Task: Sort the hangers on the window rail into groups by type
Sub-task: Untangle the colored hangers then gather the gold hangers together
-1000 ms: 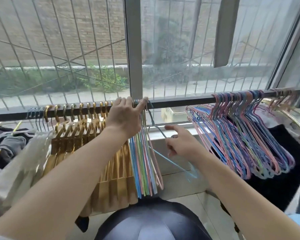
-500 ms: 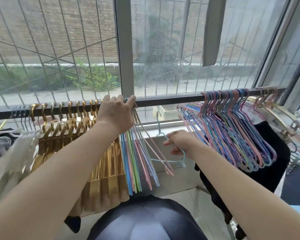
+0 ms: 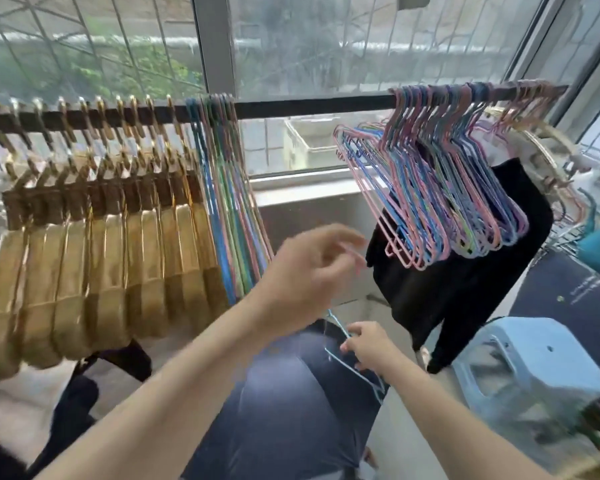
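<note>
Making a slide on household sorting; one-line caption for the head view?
Right hand holds a light blue wire hanger below the rail; left hand blurred mid-air.

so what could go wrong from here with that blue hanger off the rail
1. The right hand holds the light blue wire hanger low, with its far end beside the lap; it could snag there when lifted.
2. The colored wire hangers on the right of the rail are splayed and overlapping, so hooking another in may tangle.
3. The left hand is blurred mid-air and could knock the nearby hangers.
</note>
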{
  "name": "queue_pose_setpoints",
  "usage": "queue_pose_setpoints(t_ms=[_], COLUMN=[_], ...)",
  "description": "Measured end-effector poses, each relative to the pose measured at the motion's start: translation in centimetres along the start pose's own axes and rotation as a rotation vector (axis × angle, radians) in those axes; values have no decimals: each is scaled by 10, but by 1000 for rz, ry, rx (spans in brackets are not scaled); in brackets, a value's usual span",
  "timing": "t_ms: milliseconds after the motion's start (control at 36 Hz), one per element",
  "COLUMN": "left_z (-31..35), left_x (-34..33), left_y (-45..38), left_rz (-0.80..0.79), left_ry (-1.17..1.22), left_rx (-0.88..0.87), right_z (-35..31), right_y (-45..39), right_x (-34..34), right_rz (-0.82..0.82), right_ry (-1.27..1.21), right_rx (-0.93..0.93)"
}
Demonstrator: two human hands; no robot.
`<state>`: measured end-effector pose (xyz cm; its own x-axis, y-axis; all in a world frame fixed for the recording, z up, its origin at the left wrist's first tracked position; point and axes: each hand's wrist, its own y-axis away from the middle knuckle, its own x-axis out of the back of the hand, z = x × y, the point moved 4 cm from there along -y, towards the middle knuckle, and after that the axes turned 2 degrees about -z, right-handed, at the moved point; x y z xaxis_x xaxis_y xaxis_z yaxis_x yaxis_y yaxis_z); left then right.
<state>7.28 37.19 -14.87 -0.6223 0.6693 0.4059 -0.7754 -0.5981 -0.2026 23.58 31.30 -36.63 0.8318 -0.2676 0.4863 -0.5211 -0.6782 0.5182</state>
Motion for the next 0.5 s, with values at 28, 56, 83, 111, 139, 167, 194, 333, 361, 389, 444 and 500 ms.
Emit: queue_pose_setpoints(t_ms=[28,56,83,111,139,167,194,333,361,389,444,500], left_z=[-13,-27,-45,-65,-87,-110,-137,-245,-251,-256,-258,-259], left_x=[-22,-43,-62,-75,-88,-97,-103,-95,-89,-87,-87,-86], left_y=[8,16,24,27,33,39,46,91,96,101,108,113], left_rz=[-125,-208,-245,-239,-207,-178,-158,-92,-74,-78,-142,-210], left_ry=[195,392,538,607,624,598,540,-15,-89,-124,-128,-131], left_rx=[116,247,388,505,611,696,770,982,961,920,861,821], right_z=[8,14,22,23,31,38,47,84,86,89,93,95], right_y=[3,5,8,10,13,11,11,18,19,20,21,21], right_x=[0,2,2,5,3,0,-4,-15,-13,-13,-15,-19], right_rz=[-20,-32,-37,-38,-57,-80,-116,-281,-275,-271,-294,-340], right_ry=[23,40,51,46,51,85,134,522,574,600,650,684], right_rx=[-2,5,26,68,81,79,55,-34,-19,-9,6,49])
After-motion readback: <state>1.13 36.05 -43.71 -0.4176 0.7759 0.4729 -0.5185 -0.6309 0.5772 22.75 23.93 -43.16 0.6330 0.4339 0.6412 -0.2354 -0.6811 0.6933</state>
